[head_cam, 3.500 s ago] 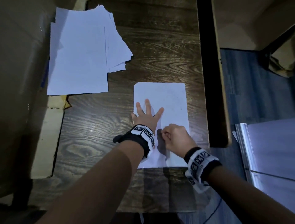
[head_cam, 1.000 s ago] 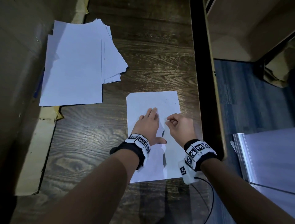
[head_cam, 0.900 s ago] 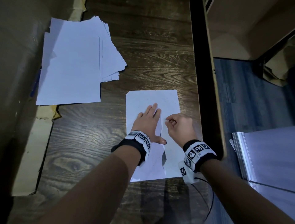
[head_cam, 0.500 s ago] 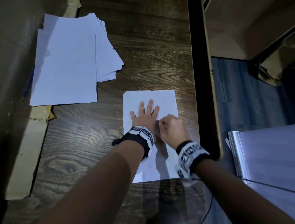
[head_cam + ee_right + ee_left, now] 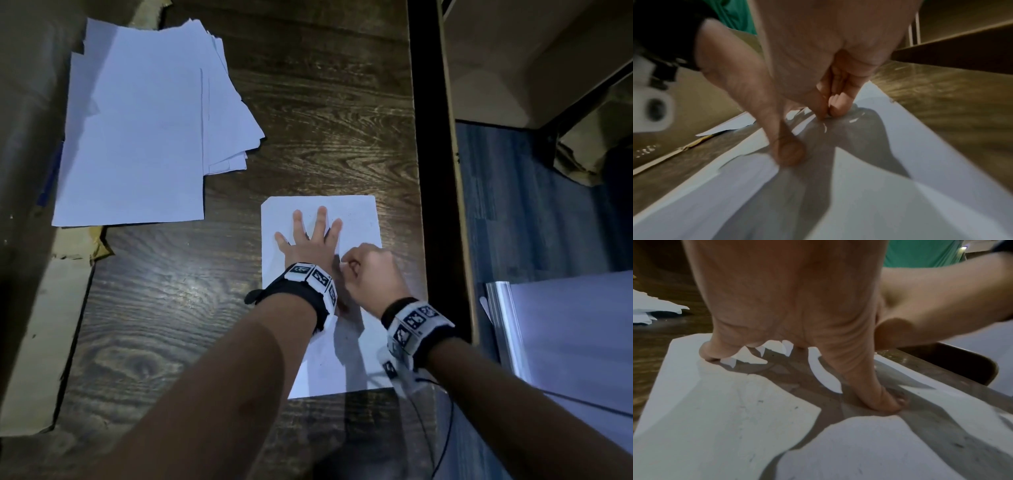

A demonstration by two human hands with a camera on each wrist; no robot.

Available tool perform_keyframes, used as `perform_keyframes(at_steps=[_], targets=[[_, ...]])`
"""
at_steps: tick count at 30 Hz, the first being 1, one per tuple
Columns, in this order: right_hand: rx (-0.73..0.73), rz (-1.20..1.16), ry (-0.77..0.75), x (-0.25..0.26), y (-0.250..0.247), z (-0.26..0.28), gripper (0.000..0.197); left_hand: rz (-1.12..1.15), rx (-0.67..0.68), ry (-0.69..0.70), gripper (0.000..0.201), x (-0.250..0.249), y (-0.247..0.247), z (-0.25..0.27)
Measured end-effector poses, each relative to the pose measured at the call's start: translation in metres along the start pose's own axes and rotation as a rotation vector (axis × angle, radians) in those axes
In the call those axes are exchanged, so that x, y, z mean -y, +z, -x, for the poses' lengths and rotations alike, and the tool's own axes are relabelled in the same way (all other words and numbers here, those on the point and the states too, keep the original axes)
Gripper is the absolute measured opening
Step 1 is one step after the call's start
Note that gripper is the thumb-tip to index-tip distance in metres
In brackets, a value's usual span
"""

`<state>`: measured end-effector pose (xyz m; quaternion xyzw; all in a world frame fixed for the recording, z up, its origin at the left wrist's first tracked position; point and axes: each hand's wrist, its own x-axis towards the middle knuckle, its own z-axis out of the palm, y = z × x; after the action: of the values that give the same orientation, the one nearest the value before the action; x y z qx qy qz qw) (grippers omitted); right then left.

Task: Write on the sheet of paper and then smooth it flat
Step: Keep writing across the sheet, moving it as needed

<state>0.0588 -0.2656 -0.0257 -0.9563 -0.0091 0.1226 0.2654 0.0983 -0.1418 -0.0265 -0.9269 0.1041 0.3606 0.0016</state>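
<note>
A white sheet of paper [image 5: 356, 219] lies on the dark wooden table [image 5: 171, 308], near its right edge. My left hand [image 5: 308, 240] lies flat on the sheet's upper half with its fingers spread. The left wrist view shows the left hand [image 5: 787, 305] pressing the sheet [image 5: 715, 418] with its thumb down. My right hand [image 5: 370, 270] is beside the left wrist with its fingers curled. In the right wrist view its fingertips [image 5: 836, 105] are bunched together on the sheet [image 5: 900, 146]. No pen shows between them.
A loose stack of white paper [image 5: 144, 137] lies at the table's back left. Cardboard [image 5: 34, 342] lines the left side. The table's dark right edge [image 5: 421, 171] drops to a blue floor, where a white panel [image 5: 565, 325] lies.
My left hand has spread its fingers and stays flat on the sheet. My right hand has moved left and nearer, up against the left wrist, still curled.
</note>
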Motion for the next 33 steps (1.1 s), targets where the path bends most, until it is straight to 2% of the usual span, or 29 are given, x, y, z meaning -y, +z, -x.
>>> perform_keyframes(at_steps=[4, 6, 9, 12, 15, 17, 19, 22, 25, 28, 31, 33], targets=[[-0.092, 0.017, 0.079, 0.002, -0.013, -0.076, 0.016, -0.085, 0.004, 0.003, 0.151, 0.001, 0.004, -0.002], [-0.105, -0.006, 0.114, 0.002, -0.013, -0.085, 0.015, -0.093, 0.021, -0.002, 0.161, 0.001, 0.004, -0.004], [-0.129, -0.029, 0.096, -0.004, -0.002, -0.045, 0.012, -0.068, 0.049, -0.013, 0.157, -0.001, 0.002, -0.008], [-0.031, -0.017, 0.041, -0.007, 0.002, 0.002, 0.011, -0.049, 0.033, -0.015, 0.152, 0.000, 0.003, -0.010], [-0.017, 0.048, 0.006, -0.008, -0.005, -0.029, 0.014, -0.073, 0.039, -0.015, 0.155, -0.001, 0.001, -0.008], [-0.047, 0.069, 0.039, -0.002, -0.011, -0.064, 0.016, -0.097, 0.040, -0.018, 0.154, -0.002, -0.001, -0.005], [-0.063, 0.046, 0.094, 0.001, -0.012, -0.075, 0.016, -0.111, 0.032, -0.017, 0.156, -0.002, 0.000, -0.003], [-0.082, -0.009, 0.106, 0.004, -0.003, -0.031, 0.014, -0.092, 0.031, -0.013, 0.156, 0.000, 0.001, -0.005], [0.007, -0.019, 0.055, 0.003, 0.003, 0.015, 0.015, -0.058, 0.039, -0.009, 0.146, 0.001, 0.001, -0.007], [0.005, 0.045, 0.036, 0.005, -0.008, -0.021, 0.017, -0.083, 0.048, -0.004, 0.155, 0.000, -0.002, -0.004], [-0.032, 0.063, 0.093, 0.013, -0.020, -0.074, 0.018, -0.102, 0.051, -0.017, 0.159, -0.002, -0.003, -0.001], [-0.058, 0.036, 0.142, 0.014, -0.019, -0.074, 0.016, -0.113, 0.059, -0.020, 0.159, -0.003, -0.004, -0.001]])
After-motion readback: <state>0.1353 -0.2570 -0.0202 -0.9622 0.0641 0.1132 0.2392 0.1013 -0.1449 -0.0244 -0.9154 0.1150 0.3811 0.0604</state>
